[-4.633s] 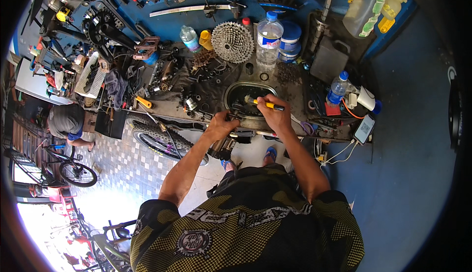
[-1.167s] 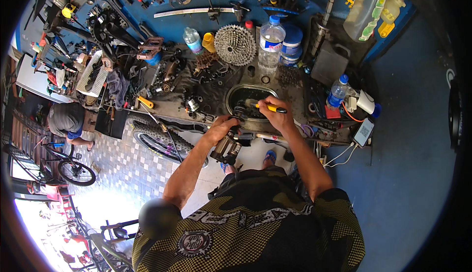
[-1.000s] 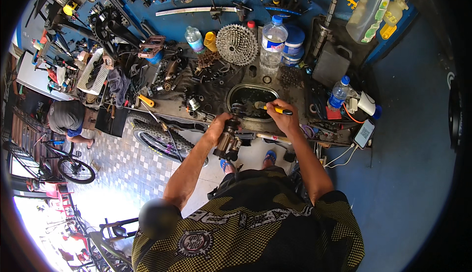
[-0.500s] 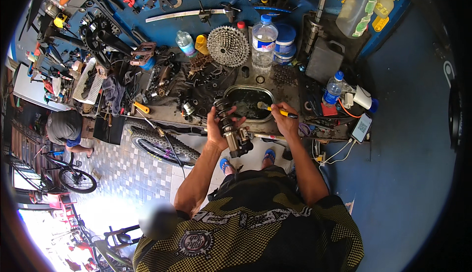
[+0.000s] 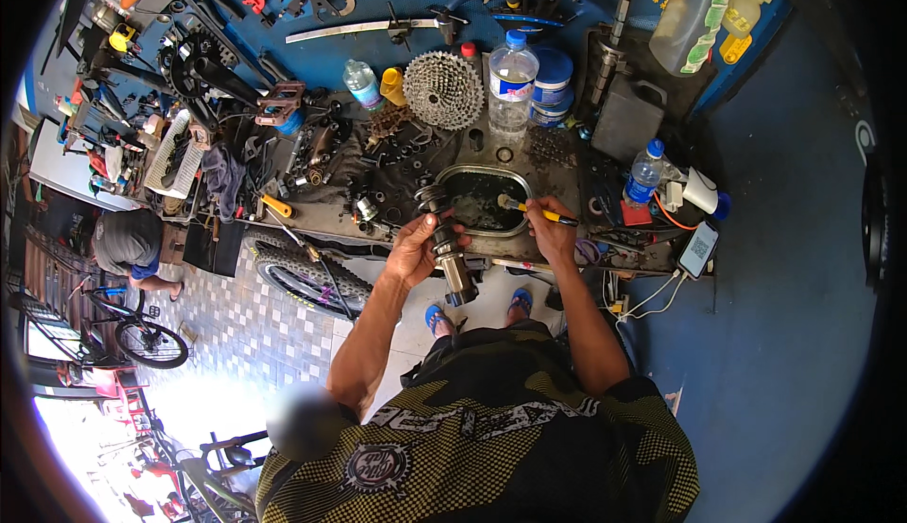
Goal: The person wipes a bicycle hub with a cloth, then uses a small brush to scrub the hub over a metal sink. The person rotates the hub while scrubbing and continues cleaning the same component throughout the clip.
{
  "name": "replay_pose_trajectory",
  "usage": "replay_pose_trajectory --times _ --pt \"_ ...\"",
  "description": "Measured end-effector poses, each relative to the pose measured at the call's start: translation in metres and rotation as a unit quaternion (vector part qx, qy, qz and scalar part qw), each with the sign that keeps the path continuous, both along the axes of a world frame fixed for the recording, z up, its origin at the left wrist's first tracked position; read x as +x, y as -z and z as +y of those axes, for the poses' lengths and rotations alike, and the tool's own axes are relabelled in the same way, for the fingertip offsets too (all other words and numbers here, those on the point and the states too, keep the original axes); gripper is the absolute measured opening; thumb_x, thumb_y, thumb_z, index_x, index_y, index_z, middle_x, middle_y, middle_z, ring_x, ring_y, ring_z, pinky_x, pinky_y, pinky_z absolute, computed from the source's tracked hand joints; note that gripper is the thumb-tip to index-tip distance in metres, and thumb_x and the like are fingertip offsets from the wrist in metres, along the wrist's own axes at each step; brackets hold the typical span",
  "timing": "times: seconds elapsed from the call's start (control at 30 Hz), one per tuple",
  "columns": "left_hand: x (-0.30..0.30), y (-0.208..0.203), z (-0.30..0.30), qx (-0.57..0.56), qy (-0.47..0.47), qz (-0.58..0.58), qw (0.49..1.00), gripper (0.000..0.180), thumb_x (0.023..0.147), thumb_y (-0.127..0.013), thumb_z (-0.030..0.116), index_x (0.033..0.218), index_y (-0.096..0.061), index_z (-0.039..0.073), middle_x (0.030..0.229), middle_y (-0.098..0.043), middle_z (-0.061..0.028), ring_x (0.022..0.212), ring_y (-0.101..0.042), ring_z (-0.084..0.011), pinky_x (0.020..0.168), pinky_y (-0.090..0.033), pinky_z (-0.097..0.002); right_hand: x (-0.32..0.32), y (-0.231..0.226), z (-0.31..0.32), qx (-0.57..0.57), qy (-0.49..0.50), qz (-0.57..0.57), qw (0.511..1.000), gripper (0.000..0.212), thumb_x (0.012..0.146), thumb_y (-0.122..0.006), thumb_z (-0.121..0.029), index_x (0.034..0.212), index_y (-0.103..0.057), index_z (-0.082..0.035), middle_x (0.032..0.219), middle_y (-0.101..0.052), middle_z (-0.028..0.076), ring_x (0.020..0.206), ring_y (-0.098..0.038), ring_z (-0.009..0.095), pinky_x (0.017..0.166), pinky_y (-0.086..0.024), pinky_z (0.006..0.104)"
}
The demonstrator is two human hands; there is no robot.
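My left hand is closed round a bicycle rear shock, its dark upper end near the bench and its bronze body hanging down over the edge. Between the fingers of my right hand is a brush with a yellow and black handle. The brush's pale bristles point left, over a metal tray of dark, foamy liquid. The shock is at the tray's left side, apart from the bristles.
A large water bottle, a cassette and blue tubs stand behind the tray. Loose small parts cover the bench's left. A bicycle wheel leans below the bench edge. A phone with cables is at the right. Another person is far left.
My left hand has turned the shock about its length, so the reservoir at its lower right no longer shows. My right hand with the brush has hardly moved.
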State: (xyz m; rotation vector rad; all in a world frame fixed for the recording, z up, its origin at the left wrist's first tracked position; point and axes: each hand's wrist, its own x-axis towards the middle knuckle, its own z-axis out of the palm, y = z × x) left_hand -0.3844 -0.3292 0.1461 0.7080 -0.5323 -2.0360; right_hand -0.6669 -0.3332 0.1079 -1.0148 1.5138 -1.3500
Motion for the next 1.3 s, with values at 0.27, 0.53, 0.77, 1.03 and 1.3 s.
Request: replay_pose_trajectory --times 0.27,0.53,0.77,1.03,1.3 --pt "-0.011 -0.032 -0.006 -0.053 0.102 -0.293 0.949 0.06 0.089 -0.084 0.009 0.14 -0.052 0.001 0.11 -0.076 -0.0151 0.103 -0.075 -0.0258 0.087 -0.066 -0.0417 0.004 0.0 -0.007 0.012 -0.039 0.01 0.999 0.03 0.102 -0.074 -0.034 0.098 -0.072 -0.004 0.081 -0.072 0.003 0.067 -0.062 0.007 0.057 -0.051 0.0249" --pt "-0.007 -0.029 -0.027 -0.241 0.152 -0.645 0.709 0.076 0.076 -0.085 0.029 0.134 -0.052 -0.006 0.105 -0.077 -0.0237 0.101 -0.076 -0.0357 0.093 -0.057 -0.0441 0.002 0.001 -0.012 -0.003 -0.07 0.078 0.995 0.027 0.099 -0.076 -0.03 0.094 -0.073 -0.004 0.079 -0.072 0.003 0.067 -0.063 0.009 0.06 -0.049 0.0285" --pt "-0.017 -0.038 -0.035 -0.252 0.184 -0.79 0.528 0.066 0.077 -0.086 0.025 0.128 -0.055 -0.002 0.109 -0.075 -0.0314 0.105 -0.073 -0.0485 0.091 -0.06 -0.0526 0.01 -0.005 -0.018 -0.083 -0.083 0.287 0.951 0.021 0.093 -0.078 -0.032 0.093 -0.075 -0.012 0.087 -0.078 0.007 0.081 -0.075 0.024 0.072 -0.056 0.0377" --pt "-0.023 -0.024 -0.058 -0.286 0.25 -0.817 0.433 0.054 0.081 -0.073 0.013 0.128 -0.056 -0.007 0.108 -0.075 -0.031 0.103 -0.075 -0.0462 0.09 -0.062 -0.052 0.038 -0.009 -0.038 0.05 -0.095 0.016 0.994 0.027 0.096 -0.077 -0.032 0.088 -0.071 -0.007 0.073 -0.07 0.004 0.069 -0.066 0.014 0.064 -0.052 0.0333" --pt "-0.032 -0.039 -0.062 -0.281 0.259 -0.818 0.43 0.047 0.08 -0.071 0.013 0.122 -0.062 -0.008 0.109 -0.076 -0.0295 0.104 -0.075 -0.0454 0.091 -0.063 -0.0492 0.042 -0.007 -0.029 -0.035 -0.052 0.084 0.995 0.028 0.097 -0.076 -0.024 0.083 -0.066 -0.001 0.067 -0.061 0.005 0.064 -0.053 0.009 0.06 -0.046 0.0314"
